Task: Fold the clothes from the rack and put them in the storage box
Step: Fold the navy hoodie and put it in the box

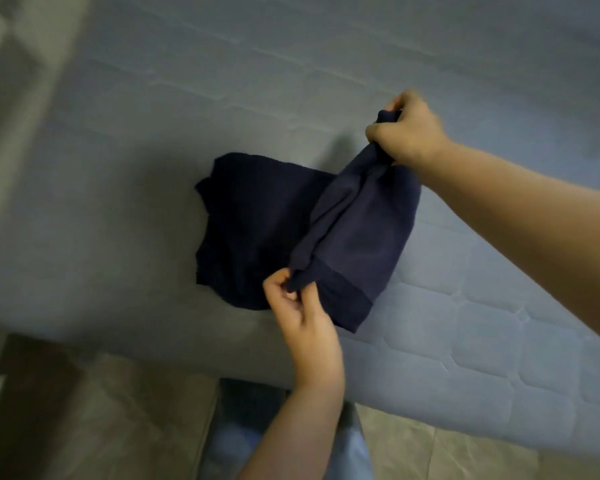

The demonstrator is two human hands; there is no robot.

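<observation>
The left hand pinches the near corner of a soft navy-blue cloth garment; the right hand grips its far end. It is mid-fold over the grey quilted mattress. Next, I judge, lay it flat.

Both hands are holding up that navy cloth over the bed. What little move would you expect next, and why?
Probably lowering it flat onto the mattress to fold it. The right hand grips one bunched end of the navy garment and the left hand pinches the other, so it hangs creased and half lifted. A darker garment already lies on the mattress beside it.
</observation>
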